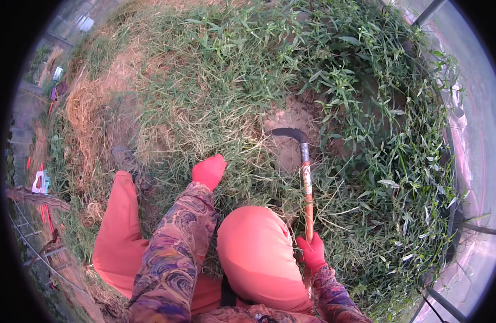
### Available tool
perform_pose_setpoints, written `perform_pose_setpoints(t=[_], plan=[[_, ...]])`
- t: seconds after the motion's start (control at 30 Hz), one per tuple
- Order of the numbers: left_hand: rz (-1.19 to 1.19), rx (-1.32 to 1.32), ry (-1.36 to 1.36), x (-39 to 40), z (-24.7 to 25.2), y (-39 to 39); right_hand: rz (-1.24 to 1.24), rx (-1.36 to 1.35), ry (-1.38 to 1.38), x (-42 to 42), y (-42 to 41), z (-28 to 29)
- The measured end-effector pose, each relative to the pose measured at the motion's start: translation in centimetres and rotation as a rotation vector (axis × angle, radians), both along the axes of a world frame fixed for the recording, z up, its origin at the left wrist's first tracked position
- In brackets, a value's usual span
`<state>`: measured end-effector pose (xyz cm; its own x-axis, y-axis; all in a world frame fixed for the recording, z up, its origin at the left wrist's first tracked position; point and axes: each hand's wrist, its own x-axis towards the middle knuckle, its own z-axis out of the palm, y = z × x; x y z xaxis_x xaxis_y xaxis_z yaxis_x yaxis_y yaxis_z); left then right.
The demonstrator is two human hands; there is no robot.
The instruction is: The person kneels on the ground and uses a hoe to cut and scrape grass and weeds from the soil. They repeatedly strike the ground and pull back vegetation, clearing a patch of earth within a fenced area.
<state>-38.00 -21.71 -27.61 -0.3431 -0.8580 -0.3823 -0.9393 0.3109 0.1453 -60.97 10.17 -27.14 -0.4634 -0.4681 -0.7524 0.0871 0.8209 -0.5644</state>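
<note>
My right hand (312,251), in a red glove, is closed around the wooden handle of a sickle (307,194). The sickle's dark curved blade (290,132) points left over a patch of bare soil (287,151). My left hand (209,171), also red-gloved, rests on long grass (228,133) left of the blade, its fingers curled; whether grass is inside them cannot be told. My bent knee (256,246) stands between my two arms.
Dense leafy weeds (393,161) grow on the right, up to a clear plastic sheet wall (480,133) with metal poles. Dry straw (84,113) lies at the left. Beyond it are a weathered piece of wood (38,198) and a white and light-blue plastic object (41,182).
</note>
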Motion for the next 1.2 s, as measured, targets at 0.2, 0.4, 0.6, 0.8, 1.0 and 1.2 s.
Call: perform_pose_setpoints(t=[0.2,0.4,0.6,0.8,1.0,1.2], plan=[[0.030,-0.016,0.099,4.8,-0.5,5.5,0.034,-0.055,0.055,-0.8,1.6,-0.7],[0.030,0.052,0.067,4.0,0.9,5.3,0.140,-0.041,0.034,-1.5,-4.2,-0.4],[0.122,0.229,0.054,6.8,2.7,2.8,0.082,0.092,0.009,-3.3,3.0,4.3],[-0.219,-0.731,0.333,2.9,10.6,-3.9,0.372,0.180,0.295,-2.7,2.1,4.3],[-0.651,-0.201,0.713,-10.3,6.2,-4.8,0.306,0.159,0.249,-0.2,5.0,1.2],[-0.736,-0.264,-0.043,-17.8,-4.6,-9.2,-0.108,0.138,-0.069,0.4,14.6,-8.8]])
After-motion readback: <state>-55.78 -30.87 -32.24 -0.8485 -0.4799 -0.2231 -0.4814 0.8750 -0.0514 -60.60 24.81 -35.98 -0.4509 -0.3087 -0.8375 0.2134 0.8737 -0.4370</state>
